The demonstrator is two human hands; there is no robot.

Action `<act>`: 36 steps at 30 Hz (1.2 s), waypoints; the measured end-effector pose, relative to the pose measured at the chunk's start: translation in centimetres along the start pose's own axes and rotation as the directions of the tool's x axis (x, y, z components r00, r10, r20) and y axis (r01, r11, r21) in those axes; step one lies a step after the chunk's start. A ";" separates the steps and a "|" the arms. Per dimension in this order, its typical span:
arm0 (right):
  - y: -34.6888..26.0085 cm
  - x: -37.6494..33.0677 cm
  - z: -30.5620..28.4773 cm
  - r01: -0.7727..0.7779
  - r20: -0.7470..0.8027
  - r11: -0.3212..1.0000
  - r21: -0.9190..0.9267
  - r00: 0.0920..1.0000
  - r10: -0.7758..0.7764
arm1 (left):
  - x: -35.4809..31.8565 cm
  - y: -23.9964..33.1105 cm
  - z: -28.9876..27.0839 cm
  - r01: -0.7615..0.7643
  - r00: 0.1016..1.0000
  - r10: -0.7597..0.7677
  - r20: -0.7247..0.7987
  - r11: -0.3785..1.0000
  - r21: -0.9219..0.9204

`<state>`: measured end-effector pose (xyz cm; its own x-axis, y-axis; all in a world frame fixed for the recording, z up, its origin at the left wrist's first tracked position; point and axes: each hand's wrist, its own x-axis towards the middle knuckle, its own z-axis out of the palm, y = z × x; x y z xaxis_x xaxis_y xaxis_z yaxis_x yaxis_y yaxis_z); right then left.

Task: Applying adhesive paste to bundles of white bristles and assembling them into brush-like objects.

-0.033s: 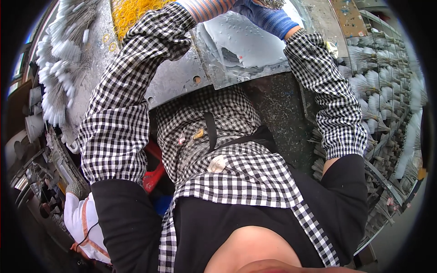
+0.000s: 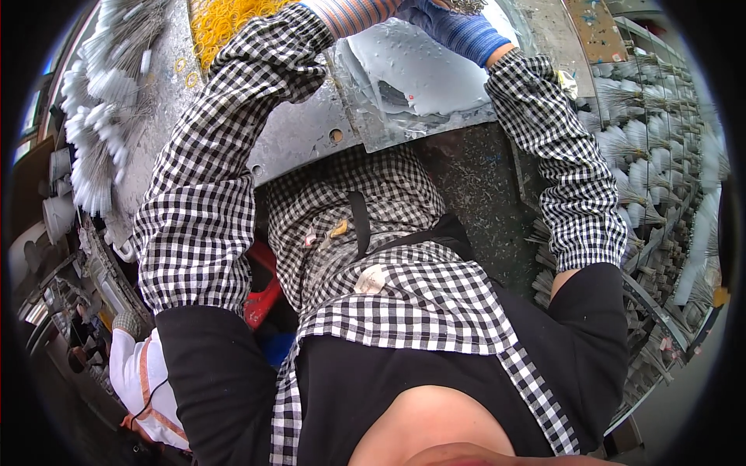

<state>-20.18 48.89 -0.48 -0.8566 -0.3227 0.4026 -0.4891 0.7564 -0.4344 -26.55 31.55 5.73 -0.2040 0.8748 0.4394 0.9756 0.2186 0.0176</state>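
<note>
Both my forearms, in black-and-white checked sleeves, reach up to the top edge of the head view. My left hand (image 2: 353, 11) shows only a striped glove cuff; its fingers are cut off by the frame. My right hand (image 2: 454, 29) wears a blue glove and closes around a bundle of thin grey wire (image 2: 466, 5) at the frame's edge. Both hands are over a pale plastic sheet (image 2: 423, 74) that lies on a grey metal work plate (image 2: 311, 140). A heap of yellow rubber bands (image 2: 225, 23) sits just left of my left wrist.
White-tipped wire brushes (image 2: 101, 116) are piled along the left of the plate. Racks of more brushes (image 2: 660, 163) stand at the right. Another person's white-and-orange sleeve (image 2: 144, 380) is at lower left. A red object (image 2: 264, 291) shows under the plate.
</note>
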 end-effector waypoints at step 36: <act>-9.5 1.4 -11.1 -0.097 -0.182 0.986 0.138 0.976 0.122 | -0.8 -3.7 -7.9 0.108 0.879 -0.467 -0.090 0.379 -0.919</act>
<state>-14.87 47.57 13.14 -0.8655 -0.1188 0.4866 -0.4213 0.6981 -0.5789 -29.31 26.59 12.42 -0.6282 0.6283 0.4588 0.4217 -0.2205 0.8795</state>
